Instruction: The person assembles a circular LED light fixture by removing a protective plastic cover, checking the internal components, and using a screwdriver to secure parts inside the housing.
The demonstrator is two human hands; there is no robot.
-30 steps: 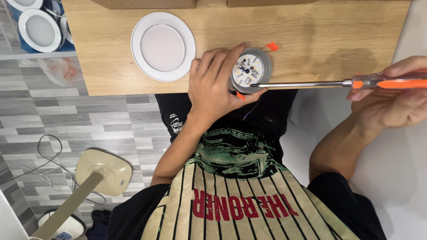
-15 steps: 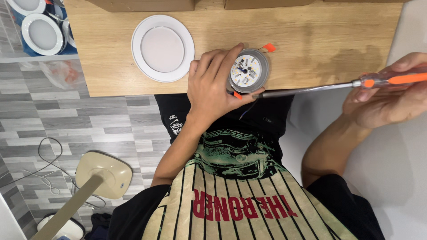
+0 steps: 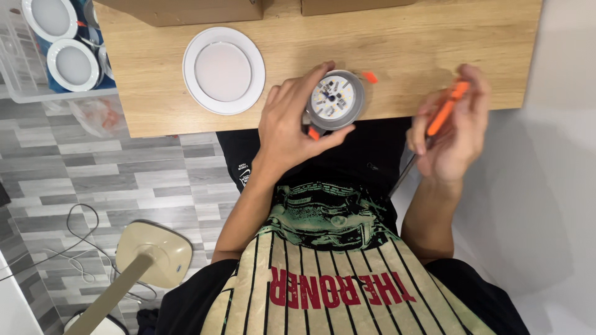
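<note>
Gripping a round grey lamp module [image 3: 336, 99] at the near edge of the wooden table [image 3: 434, 43], left hand [image 3: 292, 127] curled around its rim, fingers [image 3: 313, 77] and thumb pinching the housing from both sides. Facing up inside the module: a white disc of small LED chips with a dark centre. Poking out from under the thumb, a small orange clip [image 3: 314, 133]; a second orange clip [image 3: 370, 77] just beyond the fingers on the far right of the rim.

Holding an orange-handled screwdriver [image 3: 442, 115] off the table edge to the right, right hand [image 3: 453, 133] closed around the handle, fingers wrapped and blurred, dark shaft angled down and away from the module, tip well apart from it.

Lying flat on the table just left of the left-hand fingers, a complete white round downlight [image 3: 223, 70] with its diffuser on. Further left, beyond the table, more white downlights [image 3: 62, 43] in a clear bin.

Judging by this: module open with board exposed and no diffuser or white trim fitted, screwdriver clear of the work, so the screw stage looks paused or done and the front cover not yet on.
</note>
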